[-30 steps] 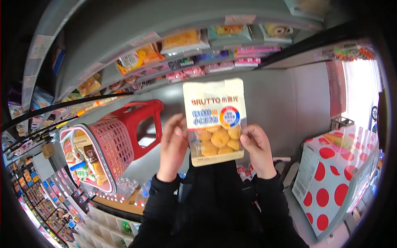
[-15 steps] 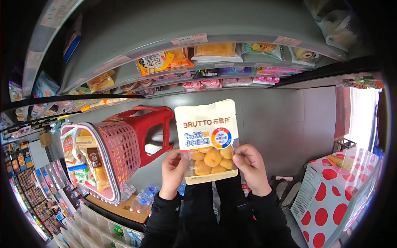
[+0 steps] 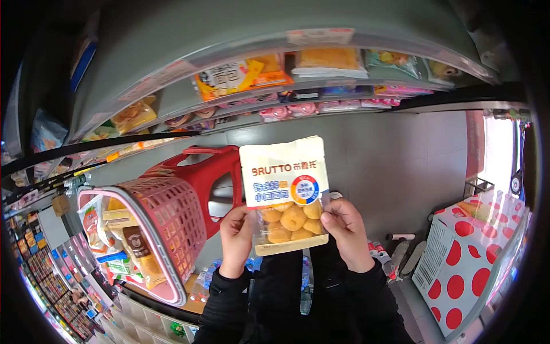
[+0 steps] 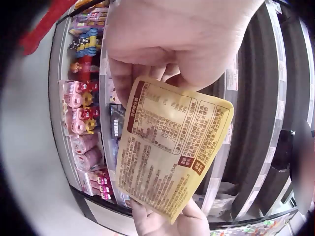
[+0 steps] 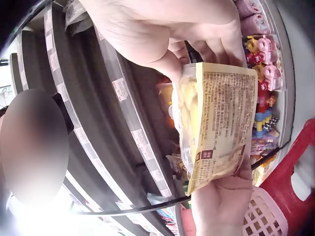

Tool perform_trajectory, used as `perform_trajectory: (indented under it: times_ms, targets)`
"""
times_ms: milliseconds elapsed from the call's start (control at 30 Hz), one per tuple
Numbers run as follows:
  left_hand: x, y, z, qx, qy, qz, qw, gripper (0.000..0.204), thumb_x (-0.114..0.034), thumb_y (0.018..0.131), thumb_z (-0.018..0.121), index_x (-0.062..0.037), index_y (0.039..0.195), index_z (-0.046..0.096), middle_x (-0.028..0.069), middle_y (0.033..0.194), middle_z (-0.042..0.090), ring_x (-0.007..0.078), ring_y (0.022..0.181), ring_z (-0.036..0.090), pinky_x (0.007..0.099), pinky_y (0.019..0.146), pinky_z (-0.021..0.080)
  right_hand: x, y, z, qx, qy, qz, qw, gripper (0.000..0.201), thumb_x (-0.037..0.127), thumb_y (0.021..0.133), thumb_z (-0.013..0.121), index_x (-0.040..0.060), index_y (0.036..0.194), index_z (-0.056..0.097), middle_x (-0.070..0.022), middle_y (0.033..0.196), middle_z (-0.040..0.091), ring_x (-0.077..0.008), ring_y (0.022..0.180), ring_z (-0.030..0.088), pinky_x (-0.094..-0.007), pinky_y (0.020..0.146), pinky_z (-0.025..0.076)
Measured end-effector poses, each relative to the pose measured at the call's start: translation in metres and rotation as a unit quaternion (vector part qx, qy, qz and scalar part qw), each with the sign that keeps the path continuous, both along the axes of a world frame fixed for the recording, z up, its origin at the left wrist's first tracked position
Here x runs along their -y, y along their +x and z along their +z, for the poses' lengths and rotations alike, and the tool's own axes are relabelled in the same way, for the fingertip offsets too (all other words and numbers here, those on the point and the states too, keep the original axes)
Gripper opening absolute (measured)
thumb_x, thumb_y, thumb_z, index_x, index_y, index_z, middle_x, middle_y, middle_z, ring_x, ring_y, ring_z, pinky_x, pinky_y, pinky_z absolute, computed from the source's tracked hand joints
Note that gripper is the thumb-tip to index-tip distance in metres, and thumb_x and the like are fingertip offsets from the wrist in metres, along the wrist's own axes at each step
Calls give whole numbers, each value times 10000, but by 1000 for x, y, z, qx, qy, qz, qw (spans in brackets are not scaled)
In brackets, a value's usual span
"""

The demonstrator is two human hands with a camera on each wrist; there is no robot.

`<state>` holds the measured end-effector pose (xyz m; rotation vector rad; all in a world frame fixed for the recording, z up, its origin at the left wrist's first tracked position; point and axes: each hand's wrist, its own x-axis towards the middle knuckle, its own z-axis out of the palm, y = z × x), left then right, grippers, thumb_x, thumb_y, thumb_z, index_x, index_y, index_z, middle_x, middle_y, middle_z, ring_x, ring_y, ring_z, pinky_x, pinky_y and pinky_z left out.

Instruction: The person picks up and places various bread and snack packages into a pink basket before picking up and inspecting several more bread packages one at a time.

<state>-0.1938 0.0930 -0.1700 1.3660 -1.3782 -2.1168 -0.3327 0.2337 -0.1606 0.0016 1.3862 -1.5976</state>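
Observation:
A cream pouch of small round breads [image 3: 289, 198], lettered BRUTTO, is held up in front of the body, its see-through lower part showing the breads. My left hand [image 3: 236, 241] pinches its left edge, and my right hand [image 3: 346, 235] pinches the right edge between thumb and fingers. In the left wrist view the printed back of the pouch [image 4: 170, 147] faces the camera, with the left hand [image 4: 182, 39] at one edge and the other hand opposite. The right wrist view shows the pouch [image 5: 226, 113] side-on, gripped by the right hand [image 5: 172, 29].
On the left, a pink basket [image 3: 172, 229] holding packaged foods sits on a red stool [image 3: 215, 178]. Shelves with bagged bread [image 3: 243, 74] curve across the top. A red-dotted white box [image 3: 464, 264] stands at right, near bottles [image 3: 384, 258] on the floor.
Compared with one second ago, the pouch sits lower in the head view, and both hands have come down with it. Over the last half second the pouch has hardly moved while the view has shifted.

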Motion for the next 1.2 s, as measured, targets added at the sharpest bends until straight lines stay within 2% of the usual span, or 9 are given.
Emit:
perform_trajectory:
  times_ms: [100, 167, 233, 567, 633, 700, 1000, 1067, 1200]
  targets:
    - [15, 12, -4, -8, -59, -37, 998, 166, -34, 838, 459, 41, 963, 539, 39, 841, 584, 52, 687, 515, 176, 608, 403, 12, 6, 2, -6, 1, -9, 1000, 85, 67, 806, 527, 35, 858, 468, 28, 765, 461, -44, 712, 435, -188, 658, 358]
    - [23, 18, 1, -7, -49, -28, 998, 172, -27, 834, 466, 43, 976, 534, 39, 851, 577, 50, 683, 509, 175, 586, 400, 23, 8, 4, -17, 7, -2, 1000, 85, 79, 829, 508, 34, 824, 436, 24, 743, 441, -32, 668, 423, -175, 608, 352]
    - [29, 19, 9, 2, -27, -20, 999, 157, -23, 825, 456, 46, 937, 541, 53, 877, 598, 81, 782, 537, 199, 716, 403, 29, 9, 7, -16, 11, 5, 1000, 83, 82, 830, 507, 35, 826, 439, 24, 746, 442, -32, 669, 422, -175, 609, 350]
    - [42, 27, 5, -10, -6, 37, 999, 165, -22, 837, 450, 35, 969, 531, 57, 899, 592, 86, 816, 534, 204, 737, 398, 55, 16, 7, -42, 37, 24, 998, 78, 73, 821, 515, 31, 831, 449, 13, 749, 448, -48, 676, 428, -188, 621, 356]
    - [43, 25, 4, -26, -30, 33, 999, 199, -75, 861, 452, 27, 1025, 502, 29, 840, 572, 41, 705, 508, 163, 596, 398, 56, 15, 8, -38, 32, 40, 998, 77, 69, 819, 514, 29, 839, 452, 6, 757, 455, -55, 681, 433, -193, 624, 360]
    - [44, 26, 5, -39, -28, 33, 998, 200, -76, 865, 443, 21, 1032, 494, 26, 844, 566, 40, 720, 504, 159, 611, 396, 60, 14, 14, -55, 49, 38, 997, 81, 75, 819, 515, 27, 848, 457, 3, 769, 465, -56, 683, 437, -198, 625, 364]
    - [43, 30, 16, -80, -23, 53, 995, 202, -55, 866, 428, 12, 1053, 463, 1, 816, 526, 24, 705, 462, 159, 617, 373, 59, 17, 4, -51, 41, 43, 997, 131, 88, 813, 516, 24, 922, 480, 1, 846, 500, -72, 800, 454, -218, 752, 359]
    - [40, 30, 16, -78, -29, 59, 995, 203, -55, 865, 429, 13, 1053, 463, 2, 815, 526, 24, 703, 463, 159, 615, 374, 62, 19, 7, -5, 32, 24, 999, 147, 97, 820, 501, 14, 938, 472, -13, 889, 511, -88, 845, 466, -234, 791, 355]
    - [39, 34, 19, -89, -26, 66, 994, 206, -55, 863, 432, 22, 1052, 460, 10, 813, 531, 29, 713, 476, 166, 634, 384, 63, 25, 9, 0, 18, 11, 1000, 172, 98, 828, 484, 2, 969, 463, -28, 920, 516, -108, 882, 478, -243, 817, 357]
